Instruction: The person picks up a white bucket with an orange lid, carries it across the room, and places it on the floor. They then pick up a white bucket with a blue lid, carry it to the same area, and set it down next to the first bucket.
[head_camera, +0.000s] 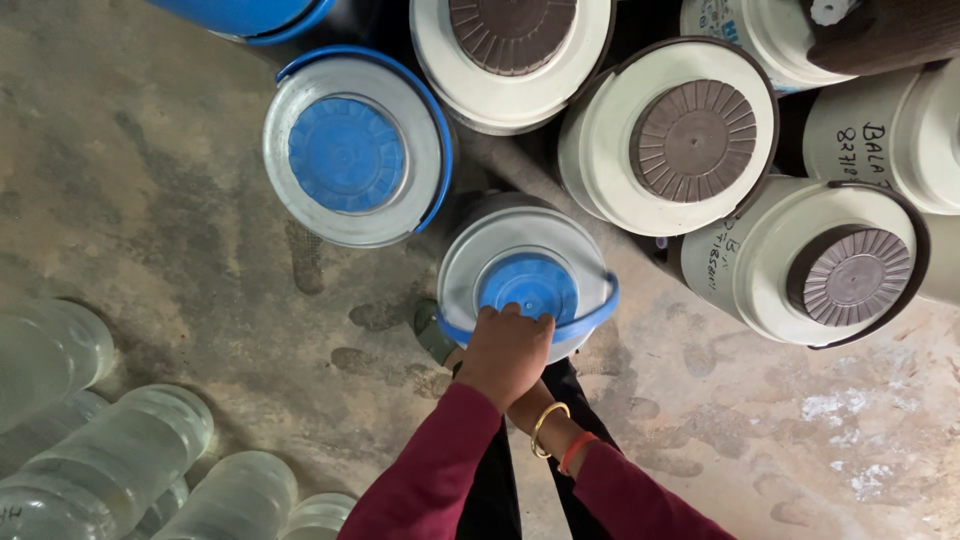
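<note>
A grey drum (470, 260) with a blue screw lid (530, 285) and a blue bail handle (600, 310) stands on the floor right in front of me. My left hand (505, 355) lies on the near edge of the blue lid with its fingers curled over it. My right hand (462, 362) reaches in under the left one, with bangles on the wrist (548, 430). Its fingers are hidden, close to the drum's near rim and handle. Both sleeves are maroon.
A second grey drum with a blue lid (350, 150) stands at the upper left. Several white drums with brown lids (690, 140) crowd the top and right. Clear plastic jars (120, 450) lie at the lower left. The concrete floor (200, 250) is stained. My sandalled foot (430, 330) touches the drum.
</note>
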